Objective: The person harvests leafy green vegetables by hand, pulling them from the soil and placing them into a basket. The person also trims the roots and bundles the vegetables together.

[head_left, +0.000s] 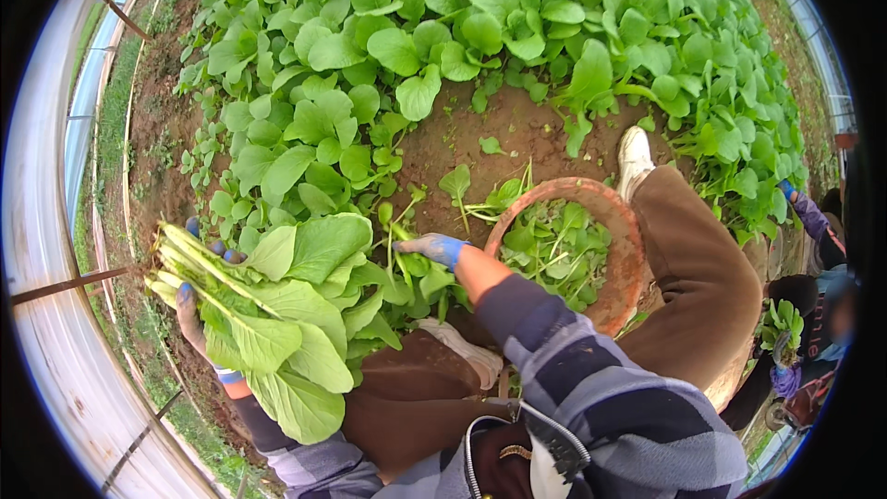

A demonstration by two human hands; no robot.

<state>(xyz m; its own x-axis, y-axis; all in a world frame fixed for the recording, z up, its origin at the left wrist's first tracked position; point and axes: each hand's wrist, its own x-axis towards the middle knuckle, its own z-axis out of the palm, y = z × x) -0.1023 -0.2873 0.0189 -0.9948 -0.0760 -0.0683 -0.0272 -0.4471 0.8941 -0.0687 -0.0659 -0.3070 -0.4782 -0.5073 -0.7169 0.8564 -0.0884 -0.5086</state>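
Observation:
At the left, my left hand (191, 314), in a grey and blue glove, is closed around a bunch of leafy greens (300, 314). Its pale stems and root ends point up and left, while the broad leaves spread toward my lap. My right hand (432, 248), gloved the same way, reaches left with its fingers together at the stems of a leafy green plant (404, 263) low by the bed's edge. The fingertips are partly lost among stems and leaves, but they look pinched on it.
A reddish-brown basin (626, 249) with loose small leaves stands between my legs. Dense leafy greens (462, 9) grow ahead around bare soil (490, 148). Plastic sheeting (42, 222) on a frame runs along the left. At the far right, a person's purple-gloved hand (785, 379) holds greens.

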